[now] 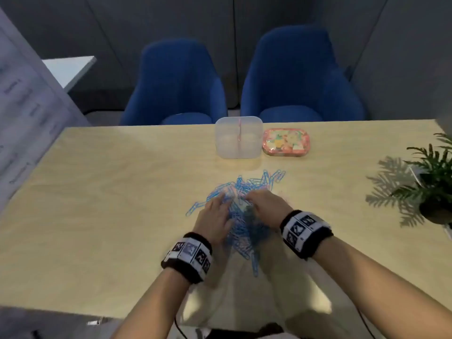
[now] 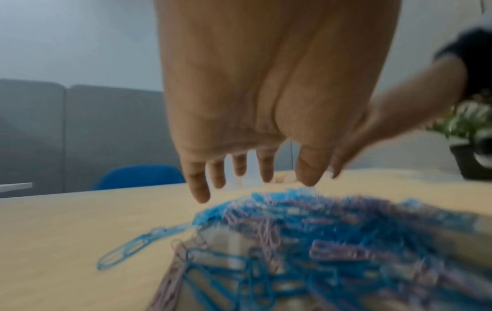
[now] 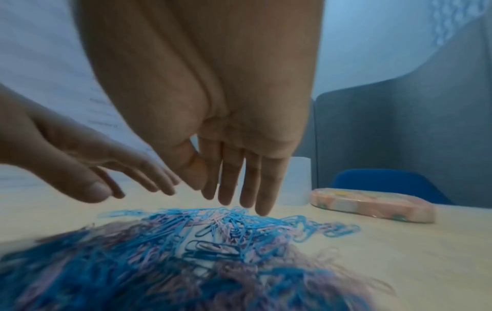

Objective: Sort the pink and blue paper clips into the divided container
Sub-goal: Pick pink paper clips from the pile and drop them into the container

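Note:
A mixed pile of blue and pink paper clips (image 1: 242, 211) (image 2: 306, 242) (image 3: 202, 242) lies spread on the wooden table, in front of me. My left hand (image 1: 215, 211) (image 2: 239, 176) hovers over the pile's left side with fingers straight and spread, holding nothing. My right hand (image 1: 261, 204) (image 3: 239, 195) is over the pile's right side, fingers straight and close together, tips just above the clips. The clear divided container (image 1: 238, 137) (image 3: 295, 181) stands beyond the pile, near the table's far edge; both compartments look empty.
A pink patterned tin (image 1: 286, 142) (image 3: 372, 207) lies right of the container. A potted plant (image 1: 435, 182) (image 2: 474, 134) stands at the table's right edge. Two blue chairs (image 1: 176, 86) sit behind the table. A white board leans at the left.

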